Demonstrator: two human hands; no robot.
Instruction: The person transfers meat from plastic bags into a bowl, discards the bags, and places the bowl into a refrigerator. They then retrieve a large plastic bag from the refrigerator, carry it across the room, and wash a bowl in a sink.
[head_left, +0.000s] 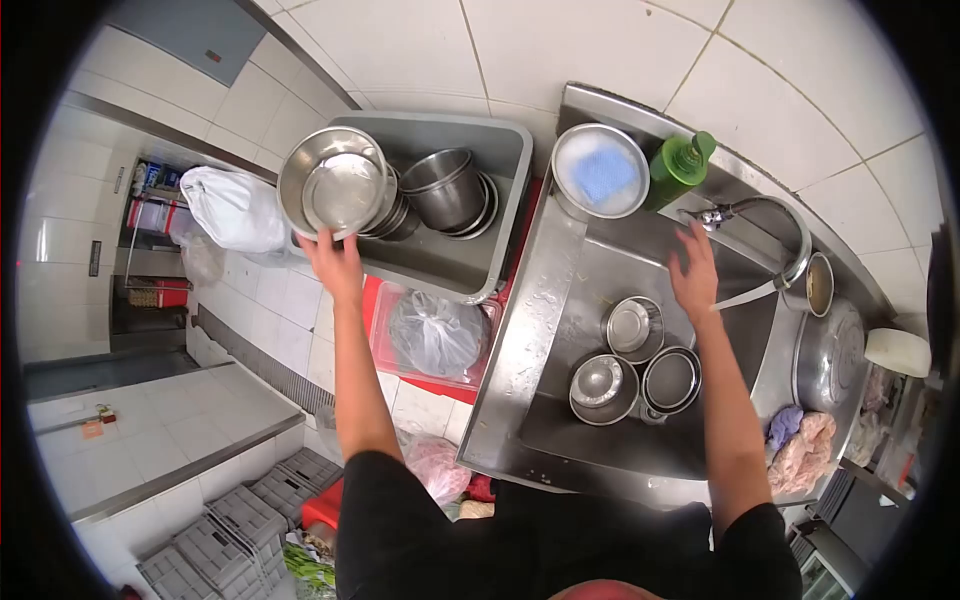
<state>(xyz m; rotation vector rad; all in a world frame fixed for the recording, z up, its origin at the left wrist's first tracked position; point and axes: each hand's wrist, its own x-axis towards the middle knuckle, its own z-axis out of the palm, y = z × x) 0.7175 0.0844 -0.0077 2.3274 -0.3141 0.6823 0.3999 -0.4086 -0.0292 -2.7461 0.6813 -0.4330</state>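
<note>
My left hand (334,262) grips the near rim of a round metal bowl (343,195) at the left end of a grey tub (515,205). Inside the tub, a deep metal pot (440,192) and other metal containers sit beside the bowl. Over the steel sink (560,445), my right hand (693,275) is raised with fingers apart, holding nothing, just below the faucet head (712,217). Three small groups of metal bowls lie in the basin: one upper (631,328), one lower left (600,385), one lower right (671,380).
A metal bowl with foam and a blue cloth (600,172) stands behind the sink, beside a green bottle (682,170). Right of the basin are a small pot (819,284), a large metal basin (832,355) and cloths (803,450). A bagged bundle (437,335) lies below the tub.
</note>
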